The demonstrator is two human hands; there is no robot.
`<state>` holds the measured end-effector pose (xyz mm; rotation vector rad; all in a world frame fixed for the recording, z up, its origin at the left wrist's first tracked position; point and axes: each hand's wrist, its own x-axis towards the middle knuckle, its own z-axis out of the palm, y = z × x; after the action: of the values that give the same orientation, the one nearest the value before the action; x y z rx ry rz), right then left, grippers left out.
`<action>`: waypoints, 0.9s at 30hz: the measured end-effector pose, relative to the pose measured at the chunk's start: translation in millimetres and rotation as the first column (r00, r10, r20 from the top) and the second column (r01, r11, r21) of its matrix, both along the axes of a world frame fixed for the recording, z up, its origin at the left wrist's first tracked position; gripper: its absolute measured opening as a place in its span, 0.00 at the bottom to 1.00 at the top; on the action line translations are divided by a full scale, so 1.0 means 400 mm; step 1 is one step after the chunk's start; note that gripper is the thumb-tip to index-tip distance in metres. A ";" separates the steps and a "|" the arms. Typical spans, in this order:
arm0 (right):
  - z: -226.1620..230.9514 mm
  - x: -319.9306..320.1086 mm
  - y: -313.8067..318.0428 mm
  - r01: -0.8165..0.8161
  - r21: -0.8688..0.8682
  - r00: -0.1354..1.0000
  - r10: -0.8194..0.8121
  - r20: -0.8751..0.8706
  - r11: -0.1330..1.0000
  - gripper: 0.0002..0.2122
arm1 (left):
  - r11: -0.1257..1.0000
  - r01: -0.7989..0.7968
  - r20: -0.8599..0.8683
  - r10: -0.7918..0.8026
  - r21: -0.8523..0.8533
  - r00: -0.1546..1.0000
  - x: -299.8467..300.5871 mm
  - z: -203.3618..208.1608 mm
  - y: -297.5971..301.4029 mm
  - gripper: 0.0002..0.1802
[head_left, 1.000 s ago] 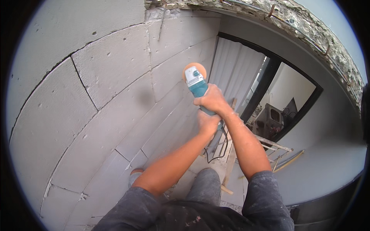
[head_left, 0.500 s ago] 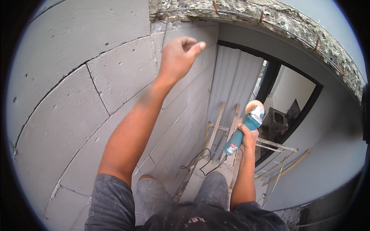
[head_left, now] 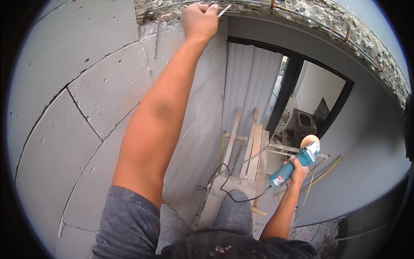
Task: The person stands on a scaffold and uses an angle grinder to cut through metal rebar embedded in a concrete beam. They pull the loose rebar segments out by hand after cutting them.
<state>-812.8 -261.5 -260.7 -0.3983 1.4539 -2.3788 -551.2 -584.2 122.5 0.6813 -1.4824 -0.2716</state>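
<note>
Up at the broken concrete edge [head_left: 319,18], my left hand [head_left: 199,21] is closed, fingers pinched together. A thin light-grey rod-like piece [head_left: 224,10] pokes out past the fingertips; whether it is loose or fixed in the concrete I cannot tell. Low on the right, my right hand [head_left: 298,172] wraps round the teal body of an angle grinder [head_left: 282,173]. Its tan disc [head_left: 310,140] points up and away, touching nothing. A black cord [head_left: 233,197] runs from its rear end toward the planks.
A grey block wall [head_left: 103,93] rises on the left. Metal rods, some rusty, stick out of the concrete overhead. Below are wooden planks [head_left: 252,149] and a scaffold frame [head_left: 284,148]. Beyond stands a dark-framed opening [head_left: 297,82] beside corrugated sheeting [head_left: 248,77].
My left hand has risen from in front of the block wall to the concrete edge, where it pinches the thin piece. My right hand has moved the grinder down and to the right.
</note>
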 end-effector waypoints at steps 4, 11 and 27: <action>-0.037 -0.031 0.035 0.012 0.039 0.998 -0.015 0.061 0.999 0.14 | 0.990 -0.004 -0.290 -0.038 -0.143 0.956 -0.048 -0.004 -0.048 0.14; -0.091 -0.024 0.102 0.035 0.082 0.993 -0.044 0.112 0.996 0.15 | 0.821 0.419 -0.382 -0.271 0.387 0.883 0.356 -0.099 -0.442 0.15; -0.345 0.028 0.541 0.187 0.414 0.918 -0.309 0.249 0.891 0.14 | 0.831 0.214 0.542 -0.508 0.514 0.669 -0.129 -0.978 0.236 0.13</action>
<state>-801.6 -44.9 -398.8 0.2671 1.8461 -2.1305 -602.7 -489.6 -268.7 0.8557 -2.3079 -0.7384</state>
